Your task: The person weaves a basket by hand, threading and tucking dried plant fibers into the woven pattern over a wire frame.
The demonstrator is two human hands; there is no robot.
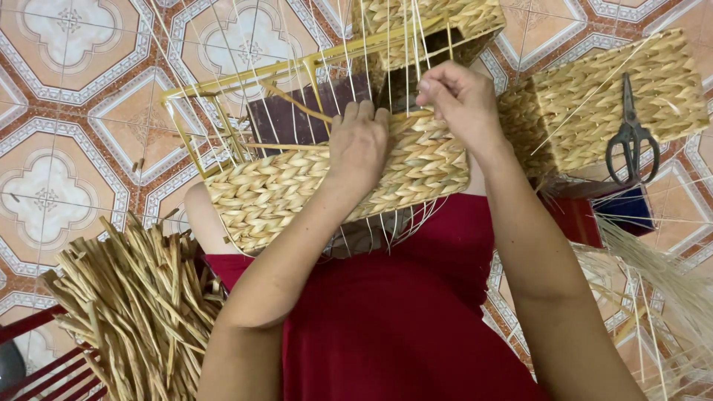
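A half-woven basket (282, 189) lies on my lap, its yellow wire frame (245, 74) strung with thin pale strands. Braided straw covers the near side. My left hand (359, 141) presses flat on the top edge of the weave, fingers curled over it. Just to the right, my right hand (460, 100) pinches a straw strand at the weave's upper edge among the upright strands.
A finished woven basket (624, 104) sits at right with black scissors (631, 134) on it. Another woven piece (423, 22) lies at top. A bundle of dried straw stalks (134, 304) lies at lower left. Loose fibres (661, 289) spread at right. The floor is patterned tile (67, 96).
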